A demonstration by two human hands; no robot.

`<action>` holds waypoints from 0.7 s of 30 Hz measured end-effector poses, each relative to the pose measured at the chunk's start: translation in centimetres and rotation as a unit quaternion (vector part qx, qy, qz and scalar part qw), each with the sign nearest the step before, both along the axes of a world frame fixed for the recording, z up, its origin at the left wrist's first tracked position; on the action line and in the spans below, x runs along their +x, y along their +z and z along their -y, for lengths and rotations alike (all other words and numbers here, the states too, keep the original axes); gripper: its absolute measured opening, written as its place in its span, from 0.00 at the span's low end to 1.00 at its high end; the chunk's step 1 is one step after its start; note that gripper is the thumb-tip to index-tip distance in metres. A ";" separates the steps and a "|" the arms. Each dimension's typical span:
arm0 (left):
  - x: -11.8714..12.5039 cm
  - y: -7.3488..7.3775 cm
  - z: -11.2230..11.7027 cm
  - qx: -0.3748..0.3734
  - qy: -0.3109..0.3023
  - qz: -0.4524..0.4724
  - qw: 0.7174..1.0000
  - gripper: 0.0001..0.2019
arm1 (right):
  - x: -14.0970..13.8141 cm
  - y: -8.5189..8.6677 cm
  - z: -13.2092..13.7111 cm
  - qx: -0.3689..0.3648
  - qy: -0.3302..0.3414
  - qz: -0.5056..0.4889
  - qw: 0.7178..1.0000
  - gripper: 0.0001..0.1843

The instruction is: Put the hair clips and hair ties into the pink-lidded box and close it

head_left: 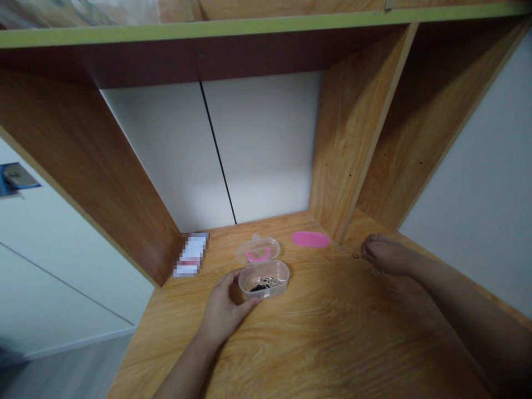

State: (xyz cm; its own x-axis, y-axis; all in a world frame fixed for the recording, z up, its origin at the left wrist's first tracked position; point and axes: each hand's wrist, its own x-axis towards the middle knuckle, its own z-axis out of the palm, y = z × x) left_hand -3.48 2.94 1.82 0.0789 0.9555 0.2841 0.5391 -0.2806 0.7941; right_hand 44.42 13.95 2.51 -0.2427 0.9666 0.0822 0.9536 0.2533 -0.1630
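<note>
A small clear plastic box [245, 281] stands on the wooden desk with its lid [269, 244] swung back behind it; a pink handle [258, 255] shows on the lid. Inside lie small silvery metal pieces and something black [266, 284], too small to name. My left hand [224, 310] grips the box from its left side, thumb at the front and fingers behind. Far to the right, my right hand [384, 255] rests low at the desk with its fingers curled together; their tips are hidden. Beside it lie a small dark ring [356, 256] and a small pale greenish ring [376, 272].
A pink oval tray-like piece [310, 239] lies behind and right of the box. At the back left is a blurred-out white packet or card [191, 255]. An upright wooden divider [349, 138] meets the desk near my right hand; a green-edged shelf [266, 25] runs overhead.
</note>
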 end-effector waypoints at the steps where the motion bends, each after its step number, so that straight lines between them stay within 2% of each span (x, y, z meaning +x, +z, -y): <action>1: 0.0 0.0 0.0 0.000 0.000 -0.001 1.000 0.27 | 0.0 0.1 0.0 -0.014 0.014 0.027 0.999 0.10; 3: 0.0 0.0 0.0 0.000 -0.001 -0.003 1.000 0.27 | -0.2 0.3 0.0 -0.025 0.036 0.055 0.998 0.12; 7: -0.1 0.0 0.0 -0.001 -0.002 -0.008 1.000 0.27 | -1.0 0.8 -0.5 -0.020 0.041 0.046 0.998 0.16; 13: -0.1 -0.2 -0.1 0.005 0.001 -0.010 1.000 0.28 | -2.1 0.7 -0.9 -0.021 0.062 0.055 0.996 0.15; 21: -0.1 -0.1 -0.1 0.007 -0.003 -0.006 1.000 0.27 | -1.9 1.0 -1.3 -0.045 0.013 0.041 0.998 0.10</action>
